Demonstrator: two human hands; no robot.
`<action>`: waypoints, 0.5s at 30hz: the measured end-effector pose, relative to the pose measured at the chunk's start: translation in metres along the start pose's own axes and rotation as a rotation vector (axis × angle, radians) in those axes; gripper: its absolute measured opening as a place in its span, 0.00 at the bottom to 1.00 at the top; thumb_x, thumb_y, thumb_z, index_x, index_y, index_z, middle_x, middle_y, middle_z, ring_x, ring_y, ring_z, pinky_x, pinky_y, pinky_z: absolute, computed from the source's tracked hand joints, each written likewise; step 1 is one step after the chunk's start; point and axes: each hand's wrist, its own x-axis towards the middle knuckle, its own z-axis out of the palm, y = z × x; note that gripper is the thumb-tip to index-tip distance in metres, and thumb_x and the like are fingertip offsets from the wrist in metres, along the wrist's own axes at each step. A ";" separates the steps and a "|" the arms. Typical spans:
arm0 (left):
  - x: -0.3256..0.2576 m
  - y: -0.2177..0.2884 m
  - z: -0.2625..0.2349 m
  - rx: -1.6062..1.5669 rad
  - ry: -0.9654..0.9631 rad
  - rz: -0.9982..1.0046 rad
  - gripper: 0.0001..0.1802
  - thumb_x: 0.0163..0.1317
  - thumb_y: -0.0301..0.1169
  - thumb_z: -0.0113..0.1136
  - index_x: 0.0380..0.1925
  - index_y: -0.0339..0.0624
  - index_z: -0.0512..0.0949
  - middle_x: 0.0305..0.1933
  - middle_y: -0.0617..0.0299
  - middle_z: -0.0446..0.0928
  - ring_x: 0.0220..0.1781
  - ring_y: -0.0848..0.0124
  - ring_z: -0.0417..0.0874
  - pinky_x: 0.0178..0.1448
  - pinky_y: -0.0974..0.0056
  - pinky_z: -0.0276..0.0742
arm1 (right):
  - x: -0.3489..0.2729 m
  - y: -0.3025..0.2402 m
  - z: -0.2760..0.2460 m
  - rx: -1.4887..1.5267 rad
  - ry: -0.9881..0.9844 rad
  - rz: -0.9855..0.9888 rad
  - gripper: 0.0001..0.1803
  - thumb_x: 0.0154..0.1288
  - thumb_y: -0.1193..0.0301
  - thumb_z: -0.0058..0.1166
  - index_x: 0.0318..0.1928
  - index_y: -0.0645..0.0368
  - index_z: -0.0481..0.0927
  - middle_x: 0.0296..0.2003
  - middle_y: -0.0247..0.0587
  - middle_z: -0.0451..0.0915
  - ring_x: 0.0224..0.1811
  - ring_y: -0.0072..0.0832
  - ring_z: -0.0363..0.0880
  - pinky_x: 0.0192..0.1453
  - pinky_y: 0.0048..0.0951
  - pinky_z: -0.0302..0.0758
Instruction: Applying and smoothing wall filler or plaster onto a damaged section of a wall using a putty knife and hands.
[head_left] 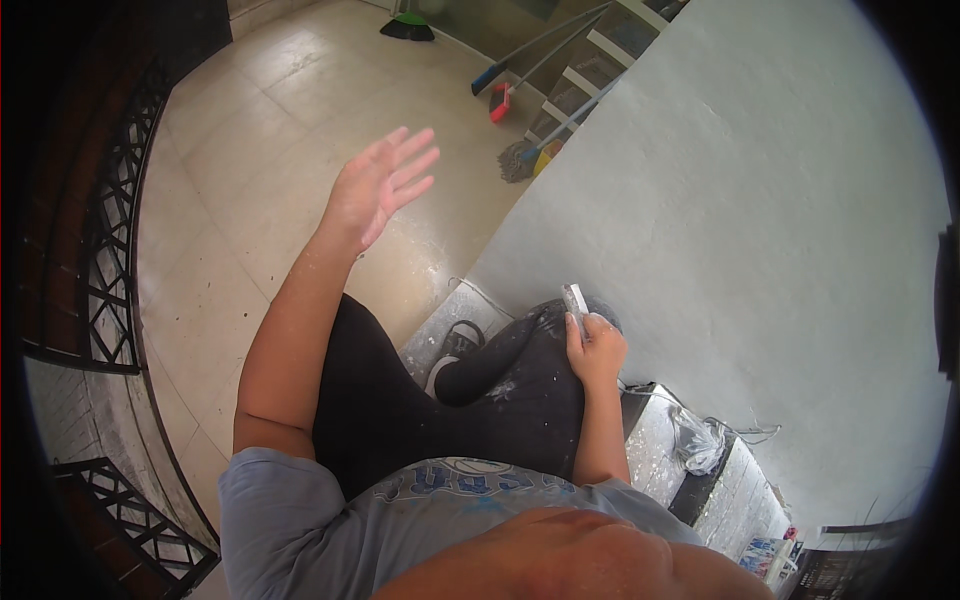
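Observation:
My left hand (385,185) is raised over the tiled floor, fingers spread, with nothing in it. My right hand (600,350) is closed round a narrow, pale, dust-covered block (574,300) whose upper end sticks out above the fingers. Its exact kind does not show. That hand is by my bent knee, close to the smooth grey wall (760,200). White dust and specks mark my black trousers (450,430). A dark sandal (460,340) is on my foot, on a white-spattered surface.
A crumpled clear plastic bag (698,440) and a cable lie on white-spattered steps at the lower right. Beyond the wall edge are a mop (516,162), a red brush head (499,102) and stairs (570,92). A green-and-black broom head (408,27) lies farther off. Black metal railing (120,215) runs along the left.

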 end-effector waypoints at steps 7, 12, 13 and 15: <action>-0.010 0.016 -0.010 -0.846 -0.245 -0.055 0.59 0.60 0.79 0.15 0.78 0.46 0.27 0.84 0.48 0.36 0.84 0.48 0.32 0.75 0.26 0.22 | 0.001 -0.002 0.002 -0.063 -0.082 0.001 0.18 0.65 0.60 0.59 0.23 0.59 0.77 0.22 0.46 0.77 0.25 0.49 0.79 0.29 0.46 0.72; -0.010 0.015 -0.011 -0.870 -0.209 -0.039 0.59 0.60 0.80 0.12 0.79 0.49 0.28 0.84 0.49 0.36 0.85 0.48 0.30 0.75 0.26 0.22 | 0.001 -0.003 0.002 -0.061 -0.027 0.005 0.19 0.65 0.60 0.60 0.22 0.59 0.76 0.21 0.48 0.76 0.24 0.50 0.78 0.28 0.46 0.71; -0.011 0.016 -0.010 -0.860 -0.208 -0.037 0.58 0.59 0.80 0.12 0.79 0.51 0.28 0.84 0.49 0.36 0.85 0.48 0.31 0.75 0.26 0.23 | 0.001 -0.003 0.002 -0.056 -0.017 -0.003 0.20 0.65 0.60 0.60 0.22 0.59 0.75 0.21 0.48 0.75 0.24 0.50 0.78 0.28 0.46 0.71; -0.011 0.017 -0.009 -0.850 -0.210 -0.038 0.58 0.59 0.80 0.11 0.79 0.53 0.28 0.84 0.49 0.36 0.85 0.49 0.31 0.75 0.26 0.24 | 0.001 -0.003 0.003 -0.053 -0.007 -0.007 0.20 0.65 0.60 0.60 0.21 0.59 0.75 0.21 0.47 0.75 0.23 0.50 0.77 0.28 0.46 0.70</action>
